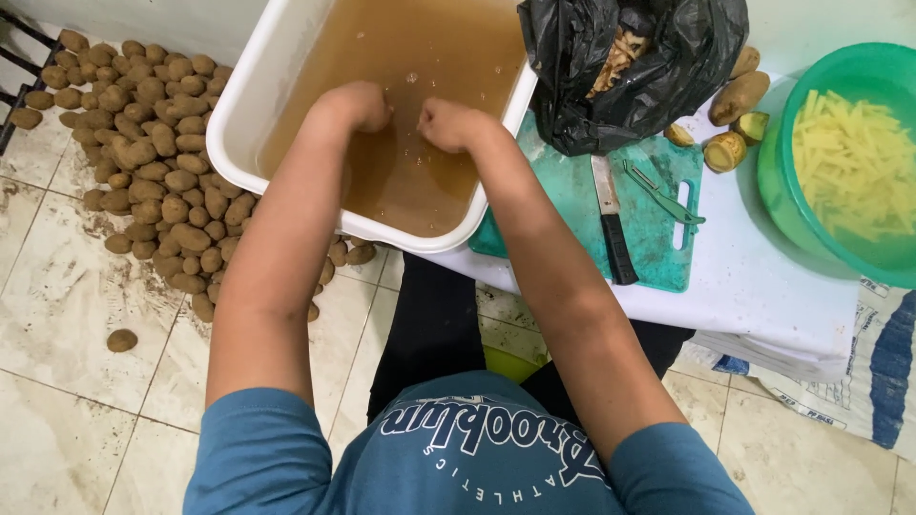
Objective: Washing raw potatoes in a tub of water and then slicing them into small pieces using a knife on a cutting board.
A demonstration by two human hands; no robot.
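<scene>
Now both hands' fingers (431,122) sunk in murky brown water; grip untellable; smooth white rectangular tub (246,113).

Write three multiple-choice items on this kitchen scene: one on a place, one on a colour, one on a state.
1. Where does the knife lie?
A. on the teal cutting board
B. on the floor
C. in the green bowl

2. What colour is the bowl holding the cut potato strips?
A. white
B. green
C. black

3. How are the hands placed?
A. both dipped in the tub's brown water
B. both resting on the floor
C. one holding the knife

Answers:
1 A: the knife sits on the board beside the green peeler.
2 B: the bowl's rim and wall are green.
3 A: the left hand and right hand are partly under the murky water in the white tub.
</scene>
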